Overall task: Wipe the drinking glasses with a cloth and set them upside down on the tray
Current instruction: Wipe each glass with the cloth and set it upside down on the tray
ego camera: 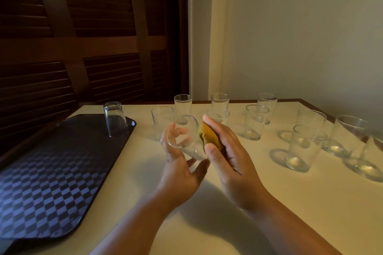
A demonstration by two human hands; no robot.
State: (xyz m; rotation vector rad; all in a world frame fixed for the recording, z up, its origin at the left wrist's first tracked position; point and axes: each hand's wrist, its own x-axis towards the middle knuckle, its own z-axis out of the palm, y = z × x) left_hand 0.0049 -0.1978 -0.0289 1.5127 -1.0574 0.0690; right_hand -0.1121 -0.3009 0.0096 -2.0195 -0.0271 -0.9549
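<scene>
The left hand grips a glass over the middle of the table, tipped so the right hand can rub it with the cloth it pinches. One glass sits upside down at the tray's far corner to drain.

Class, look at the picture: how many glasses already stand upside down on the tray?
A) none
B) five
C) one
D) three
C: a single upturned glass stands at the far corner of the tray, and no other glass is on it.
</scene>
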